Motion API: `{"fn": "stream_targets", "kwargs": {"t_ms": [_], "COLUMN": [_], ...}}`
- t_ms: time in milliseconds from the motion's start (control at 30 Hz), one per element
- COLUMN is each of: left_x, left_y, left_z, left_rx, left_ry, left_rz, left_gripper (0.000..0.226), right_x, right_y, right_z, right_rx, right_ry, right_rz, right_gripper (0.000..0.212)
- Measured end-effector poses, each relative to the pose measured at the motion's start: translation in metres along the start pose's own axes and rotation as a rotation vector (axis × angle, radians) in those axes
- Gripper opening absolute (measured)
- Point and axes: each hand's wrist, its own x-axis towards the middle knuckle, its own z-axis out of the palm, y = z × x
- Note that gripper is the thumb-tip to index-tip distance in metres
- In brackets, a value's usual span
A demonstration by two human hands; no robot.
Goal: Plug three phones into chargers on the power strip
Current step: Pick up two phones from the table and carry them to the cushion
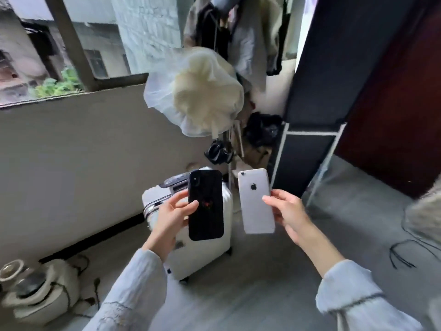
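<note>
Seen from a head-worn camera looking forward and down, a person stretches both arms out in front, each in a loose pale blue sleeve, and holds up one phone in each hand with the backs facing the camera. The left hand (173,212) reaches up from the lower left, wrist bent slightly, and grips the black phone (206,204) along its left edge, with the thumb curled across the back and the fingers hidden behind it. The black phone stands upright. The right hand (287,212) reaches in from the lower right and pinches the silver phone (256,201) at its right edge, thumb on the back and fingers tucked behind. The silver phone stands nearly upright, its top leaning slightly left, with a dark logo on its back. The two phones are side by side at the same height, near each other but not touching. Behind and below them a white suitcase (202,256) stands on the grey floor (262,283). A cream backpack (40,290) lies at the lower left beneath a window (59,44). Clothes hang on a rack behind.
</note>
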Motion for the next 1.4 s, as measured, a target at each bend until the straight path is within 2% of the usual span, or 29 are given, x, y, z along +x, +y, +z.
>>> {"fn": "stream_targets", "kwargs": {"t_ms": [300, 533, 800, 1100, 1300, 1400], "left_x": [0.157, 0.210, 0.251, 0.316, 0.375, 0.395], "left_y": [0.013, -0.023, -0.046, -0.091, -0.111, -0.115], "left_z": [0.252, 0.467, 0.699, 0.918, 1.072, 1.138], "left_rx": [0.108, 0.174, 0.217, 0.243, 0.269, 0.287], "left_ry": [-0.409, -0.623, -0.764, -0.843, -0.876, -0.894], "left_rz": [-0.039, -0.105, -0.144, -0.257, -0.303, -0.335], "left_gripper": [0.023, 0.023, 0.022, 0.019, 0.019, 0.018], "right_x": [0.095, 0.136, 0.176, 0.262, 0.335, 0.363], "right_y": [-0.023, -0.019, -0.034, -0.028, -0.036, -0.042], "right_z": [-0.210, -0.393, -0.602, -0.793, -0.923, -0.981], "right_rx": [0.148, 0.243, 0.269, 0.298, 0.331, 0.343], "right_ry": [0.459, 0.627, 0.796, 0.921, 1.038, 1.046], "right_rz": [0.015, 0.054, 0.068, 0.137, 0.190, 0.211], "right_gripper": [0.013, 0.011, 0.014, 0.006, 0.013, 0.014]}}
